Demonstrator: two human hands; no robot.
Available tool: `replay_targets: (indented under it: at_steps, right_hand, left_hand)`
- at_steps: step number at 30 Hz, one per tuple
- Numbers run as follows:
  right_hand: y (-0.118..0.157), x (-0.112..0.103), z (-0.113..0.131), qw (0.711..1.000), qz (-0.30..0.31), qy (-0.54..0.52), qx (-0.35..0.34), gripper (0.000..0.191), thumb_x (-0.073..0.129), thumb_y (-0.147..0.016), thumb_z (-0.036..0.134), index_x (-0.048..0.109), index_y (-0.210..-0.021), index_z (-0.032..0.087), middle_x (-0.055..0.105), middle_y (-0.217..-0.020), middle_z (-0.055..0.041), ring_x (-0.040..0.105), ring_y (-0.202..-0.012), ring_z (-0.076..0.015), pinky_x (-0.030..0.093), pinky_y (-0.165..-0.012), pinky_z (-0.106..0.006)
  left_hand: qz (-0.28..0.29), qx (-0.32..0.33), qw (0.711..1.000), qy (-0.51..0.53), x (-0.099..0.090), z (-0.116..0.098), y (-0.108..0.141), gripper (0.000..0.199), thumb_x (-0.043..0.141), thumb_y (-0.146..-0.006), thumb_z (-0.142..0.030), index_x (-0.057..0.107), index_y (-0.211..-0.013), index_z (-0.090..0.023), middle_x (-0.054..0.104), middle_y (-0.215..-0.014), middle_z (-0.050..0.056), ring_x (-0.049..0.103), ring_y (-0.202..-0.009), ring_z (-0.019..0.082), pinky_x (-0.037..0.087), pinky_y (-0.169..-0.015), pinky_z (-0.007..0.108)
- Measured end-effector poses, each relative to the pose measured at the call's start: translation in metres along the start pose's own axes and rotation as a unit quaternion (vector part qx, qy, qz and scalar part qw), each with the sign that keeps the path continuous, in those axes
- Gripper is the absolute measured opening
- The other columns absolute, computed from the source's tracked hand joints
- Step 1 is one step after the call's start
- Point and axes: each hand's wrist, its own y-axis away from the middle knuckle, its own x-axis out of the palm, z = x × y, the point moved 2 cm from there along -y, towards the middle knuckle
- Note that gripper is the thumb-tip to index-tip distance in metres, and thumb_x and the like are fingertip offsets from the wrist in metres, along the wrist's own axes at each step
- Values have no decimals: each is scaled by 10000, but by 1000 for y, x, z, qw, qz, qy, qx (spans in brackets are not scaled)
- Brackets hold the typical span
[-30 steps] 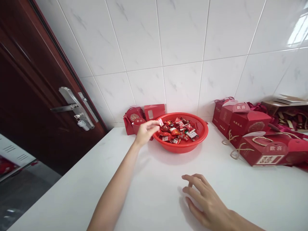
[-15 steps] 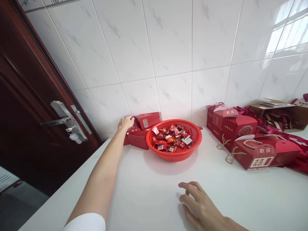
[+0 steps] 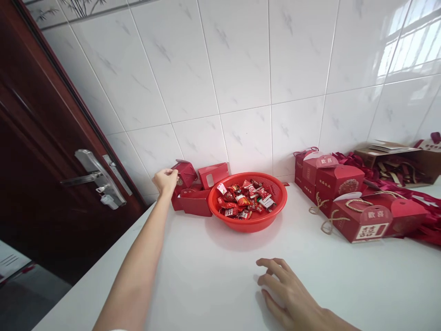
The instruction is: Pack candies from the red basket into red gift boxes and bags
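Left hand (image 3: 165, 180): grip pinched on red box (image 3: 186, 174), left of basket (image 3: 248, 225), near wall (image 3: 246, 133). Right hand (image 3: 284, 289): fingers half-spread, empty, over worktop (image 3: 213, 280). Box likely light, stiff card, easily creased; best taken by its sides.

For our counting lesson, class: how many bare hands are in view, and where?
2. The left hand is at a red box, left of the red basket. The right hand is above the white table, nearer us. Neither is hidden.
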Motion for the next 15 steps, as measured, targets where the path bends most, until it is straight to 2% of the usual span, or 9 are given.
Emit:
replay_targets:
  at_steps: [2,4,6,8,12,15]
  right_hand:
    - [-2,-4,-5,1000,-8,-2,19,244,477,-856,70,600,-1001,224,649,-1194,-130,663,-961,-222,601,-762,-367]
    - [-5,-10,-11,999,-21,-4,44,224,478,-883,98,614,-999,233,653,-1206,-126,677,-956,-217,606,-755,-359]
    - [-8,-17,-19,996,-39,-14,73,177,485,-913,144,624,-973,236,661,-1202,-122,695,-935,-213,607,-757,-359]
    - [-13,-26,-27,992,-58,-36,107,147,486,-942,195,628,-934,234,672,-1173,-118,708,-917,-210,603,-758,-353]
    - [-21,-44,-44,973,-107,-96,181,182,518,-968,325,643,-877,227,697,-1027,-101,698,-986,-242,577,-814,-370]
    - [-25,-57,-55,943,-139,-167,253,264,531,-963,445,655,-925,215,696,-1021,-90,694,-794,-203,568,-760,-369]
  left_hand:
    - [-61,31,992,105,-15,-9,8,122,533,-733,-253,633,-749,-185,696,-667,21,724,-679,167,557,-631,217]
    - [-103,82,967,220,-32,-23,22,62,584,-682,-250,569,-654,-197,620,-582,-23,663,-579,140,524,-558,204]
    - [-79,135,948,278,-49,-38,42,140,627,-657,-263,514,-598,-205,547,-518,-50,573,-489,113,469,-481,195]
    - [-2,183,936,302,-63,-52,68,198,665,-630,-264,486,-572,-205,495,-482,-65,508,-439,92,425,-438,188]
    - [224,252,895,292,-72,-70,133,226,689,-651,-260,493,-558,-197,499,-498,-57,470,-436,80,405,-436,198]
    - [351,299,841,284,-65,-75,181,226,674,-704,-240,503,-565,-194,526,-540,-41,486,-497,88,425,-480,206]
